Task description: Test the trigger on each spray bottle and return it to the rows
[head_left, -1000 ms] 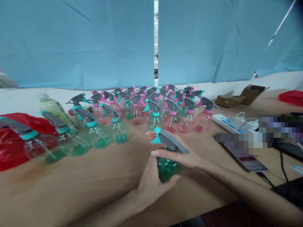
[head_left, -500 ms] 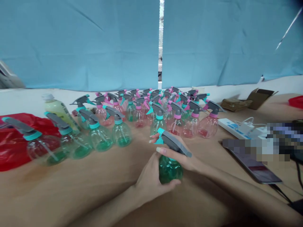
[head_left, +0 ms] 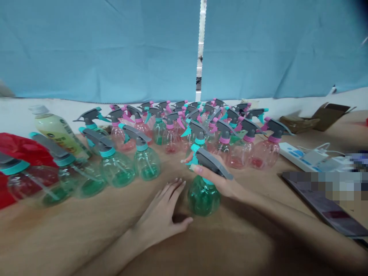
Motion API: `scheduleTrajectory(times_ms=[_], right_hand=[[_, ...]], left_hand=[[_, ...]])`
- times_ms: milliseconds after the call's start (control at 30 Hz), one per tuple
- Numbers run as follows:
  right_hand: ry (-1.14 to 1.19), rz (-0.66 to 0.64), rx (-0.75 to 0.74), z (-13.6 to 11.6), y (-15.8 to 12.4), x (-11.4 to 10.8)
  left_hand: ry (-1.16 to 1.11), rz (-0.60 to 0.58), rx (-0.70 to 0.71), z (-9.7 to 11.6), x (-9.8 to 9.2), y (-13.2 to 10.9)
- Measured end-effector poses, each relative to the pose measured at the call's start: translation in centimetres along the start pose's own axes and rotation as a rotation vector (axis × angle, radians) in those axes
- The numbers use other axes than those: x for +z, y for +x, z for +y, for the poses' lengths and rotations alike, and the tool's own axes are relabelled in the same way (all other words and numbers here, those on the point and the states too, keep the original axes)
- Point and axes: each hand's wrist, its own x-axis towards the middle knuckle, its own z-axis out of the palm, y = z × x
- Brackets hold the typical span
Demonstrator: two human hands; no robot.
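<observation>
A green spray bottle (head_left: 203,197) with a grey and turquoise trigger head is upright near the middle of the table. My right hand (head_left: 214,172) grips it by the neck and trigger head, with the fingers wrapped round. Just left of this bottle, my left hand (head_left: 163,212) is open, thumb and fingers apart, not touching it. Several more green spray bottles (head_left: 147,163) stand in a slanting row to the left, with green liquid in the bottom. Behind the held bottle is a group of pink spray bottles (head_left: 263,153) and green ones.
On the left are a drink bottle (head_left: 61,132) with a white cap and a red plastic bag (head_left: 7,191). A phone (head_left: 324,203), a white power strip (head_left: 299,157) with plugs and an open cardboard box (head_left: 330,117) lie to the right. A blue curtain (head_left: 115,50) hangs behind.
My left hand has let go of the held bottle's body and moved left, its fingers spreading. The right hand still grips the trigger head. The view has shifted slightly.
</observation>
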Motion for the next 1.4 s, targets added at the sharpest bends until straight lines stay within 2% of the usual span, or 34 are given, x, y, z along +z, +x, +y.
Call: scheduleTrajectory(times_ms=[167, 333, 700, 833, 1067, 1400], right_hand=[[-0.027, 0.004, -0.009, 0.7, 1.3, 0.4], [-0.042, 0.014, -0.03, 0.7, 1.7, 0.5], [-0.139, 0.029, -0.005, 0.9, 1.4, 0.5], [-0.05, -0.011, 0.0, 0.9, 1.3, 0.6], [0.105, -0.002, 0.041, 1.1, 0.9, 0.7], [0.09, -0.012, 0.104, 1.5, 0.7, 0.7]], left_hand=[[0.049, -0.067, -0.041, 0.3, 0.0, 0.2], [0.098, -0.109, -0.022, 0.5, -0.5, 0.4], [0.131, -0.083, 0.02, 0.2, 0.1, 0.3], [0.134, -0.081, 0.026, 0.1, 0.2, 0.1], [0.137, -0.055, 0.026, -0.1, 0.6, 0.0], [0.125, -0.06, 0.022, 0.1, 0.4, 0.1]])
